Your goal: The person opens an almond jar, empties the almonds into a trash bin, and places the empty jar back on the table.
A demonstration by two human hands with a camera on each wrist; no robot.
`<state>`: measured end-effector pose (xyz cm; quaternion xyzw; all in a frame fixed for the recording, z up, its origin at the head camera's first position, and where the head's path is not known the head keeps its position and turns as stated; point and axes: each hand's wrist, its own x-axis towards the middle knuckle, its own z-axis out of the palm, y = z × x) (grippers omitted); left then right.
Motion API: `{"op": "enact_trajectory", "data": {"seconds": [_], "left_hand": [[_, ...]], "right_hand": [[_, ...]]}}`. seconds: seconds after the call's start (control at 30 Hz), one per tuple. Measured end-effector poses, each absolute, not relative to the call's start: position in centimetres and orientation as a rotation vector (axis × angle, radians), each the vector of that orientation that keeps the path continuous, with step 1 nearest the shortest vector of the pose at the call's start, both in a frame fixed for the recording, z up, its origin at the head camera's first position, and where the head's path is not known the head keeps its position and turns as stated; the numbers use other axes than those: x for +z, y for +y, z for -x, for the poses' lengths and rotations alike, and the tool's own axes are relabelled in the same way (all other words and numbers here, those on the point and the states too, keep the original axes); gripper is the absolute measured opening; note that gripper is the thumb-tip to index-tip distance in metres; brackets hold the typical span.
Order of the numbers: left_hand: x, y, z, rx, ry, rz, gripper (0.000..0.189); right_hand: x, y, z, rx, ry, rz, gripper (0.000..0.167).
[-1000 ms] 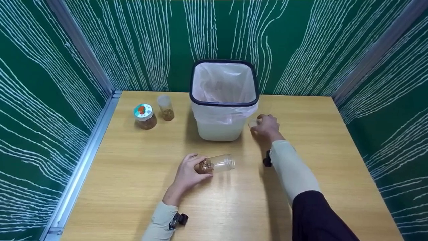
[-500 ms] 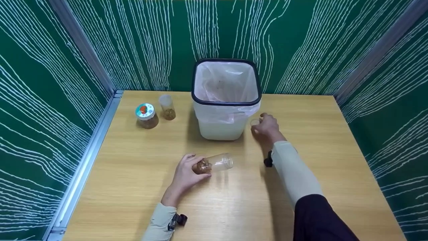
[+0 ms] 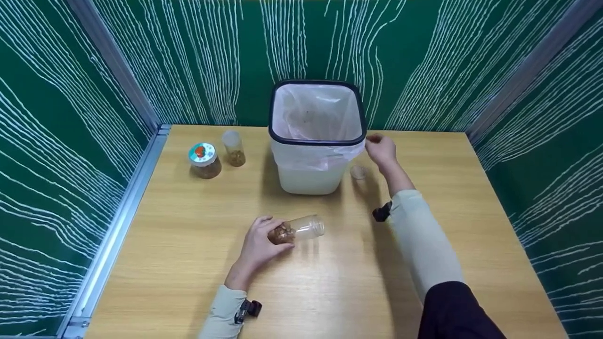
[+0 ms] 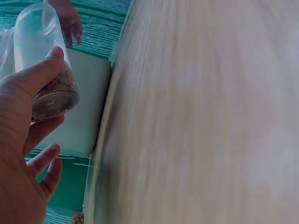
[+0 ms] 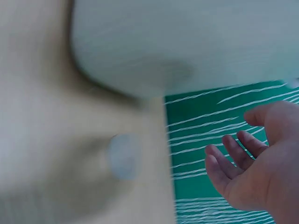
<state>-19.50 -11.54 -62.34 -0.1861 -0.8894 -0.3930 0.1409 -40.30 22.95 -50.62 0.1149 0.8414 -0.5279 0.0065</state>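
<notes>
My left hand [image 3: 258,242] grips a clear plastic jar [image 3: 308,227] by its base end, thumb on one side and fingers on the other. Brown pieces lie in the base end of the jar, which is tilted, its uncapped mouth pointing right. In the left wrist view, thumb and index finger hold the jar [image 4: 39,42] while the other fingers are loosely bent. Beside the bin's right rim, my right hand [image 3: 382,149] is raised. The right wrist view shows that hand [image 5: 261,172] with loosely bent fingers and nothing in them. Below it a round clear lid [image 3: 358,173] lies on the table.
A white bin [image 3: 308,181] with a dark rim and a plastic liner stands at the table's back middle. Left of it are an upright clear jar [image 3: 234,149] of brown pieces and a shorter jar [image 3: 205,162] with a printed lid. Green patterned panels [image 3: 424,61] enclose the table.
My right hand has let go of the lid, leaving it on the table, and has moved up and away toward the bin's rim. The left hand still holds the jar in nearly the same place.
</notes>
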Motion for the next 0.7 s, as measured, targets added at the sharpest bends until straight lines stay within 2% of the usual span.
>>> {"op": "enact_trajectory", "data": {"seconds": [0.2,0.37,0.7], "left_hand": [[-62.2,-11.4,19.5,-1.137,-2.568,0.547,0.058],[-62.2,-11.3,19.5,-1.142,-2.570,0.544,0.058],[-62.1,-10.9,19.3,-1.154,-2.589,0.552,0.059]], "right_hand": [[-46.9,22.3,38.9,-1.958,2.444,-0.337,0.031],[-44.1,21.5,37.5,-2.127,2.281,-0.266,0.032],[-41.6,20.6,34.7,-2.127,2.187,-0.132,0.050]]}}
